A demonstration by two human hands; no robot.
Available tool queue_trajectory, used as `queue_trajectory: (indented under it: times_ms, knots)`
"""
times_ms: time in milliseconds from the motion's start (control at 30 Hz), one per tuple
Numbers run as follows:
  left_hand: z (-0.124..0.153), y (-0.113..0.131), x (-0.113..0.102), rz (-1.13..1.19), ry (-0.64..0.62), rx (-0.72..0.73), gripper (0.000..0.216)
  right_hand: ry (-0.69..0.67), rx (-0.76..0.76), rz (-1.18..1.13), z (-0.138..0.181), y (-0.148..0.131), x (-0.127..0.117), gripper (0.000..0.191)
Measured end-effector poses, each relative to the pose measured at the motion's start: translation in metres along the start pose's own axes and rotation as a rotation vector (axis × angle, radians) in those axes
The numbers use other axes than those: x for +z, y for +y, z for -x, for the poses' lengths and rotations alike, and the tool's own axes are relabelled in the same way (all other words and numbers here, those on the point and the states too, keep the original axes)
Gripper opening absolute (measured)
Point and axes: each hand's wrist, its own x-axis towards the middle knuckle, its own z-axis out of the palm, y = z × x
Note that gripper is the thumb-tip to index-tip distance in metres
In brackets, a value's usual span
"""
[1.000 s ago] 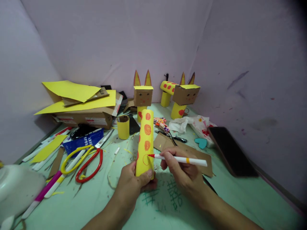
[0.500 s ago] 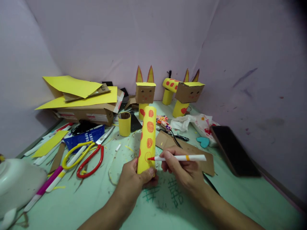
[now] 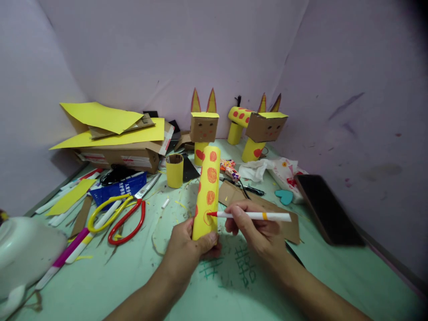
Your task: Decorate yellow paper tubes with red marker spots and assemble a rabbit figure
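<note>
My left hand [image 3: 189, 249] grips the near end of a yellow paper tube [image 3: 207, 191] with orange-red spots, holding it tilted up off the green table. In my right hand [image 3: 254, 232] is a white marker with a red tip [image 3: 254, 216], pinched between the fingers. The marker tip touches the tube at a circle outlined low on its side. Both hands sit at the middle of the table, close together.
Two cardboard box-headed animal figures [image 3: 203, 127] [image 3: 265, 127] stand at the back. Yellow and red scissors [image 3: 117, 216], markers, a blue pack and a short yellow tube [image 3: 174, 170] lie left. A cardboard box topped with yellow paper [image 3: 113, 142] is back left; a dark phone [image 3: 326, 207] lies right.
The marker tip has stayed on the low circle on the tube, shifting slightly upward. The view has tilted a little; both hands keep their grip.
</note>
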Motion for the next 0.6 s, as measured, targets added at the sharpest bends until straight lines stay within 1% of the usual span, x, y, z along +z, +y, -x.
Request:
queue_trajectory:
  times_ms: [100,267,333,433,600]
  knots:
    - [0.0003,-0.0014,-0.0008,-0.001,-0.010,0.001,0.043,-0.025,0.010,0.023,-0.0005,-0.0005,0.0000,0.024]
    - [0.0039,0.0031,0.0022,-0.009,-0.007,0.006,0.040,-0.003,-0.026,0.008,-0.0017,0.0011,0.0012,0.023]
    - [0.0042,0.0044,0.0031,-0.004,-0.004,0.003,0.040,-0.021,-0.039,0.026,-0.0019,0.0011,0.0011,0.022]
    - [0.0027,0.0025,0.0021,0.000,-0.001,0.004,0.041,-0.047,-0.018,0.052,-0.0015,-0.0004,-0.0001,0.024]
    - [0.0011,-0.0016,-0.0003,0.000,-0.011,0.015,0.038,0.006,0.000,0.022,-0.0014,-0.0015,-0.0016,0.024]
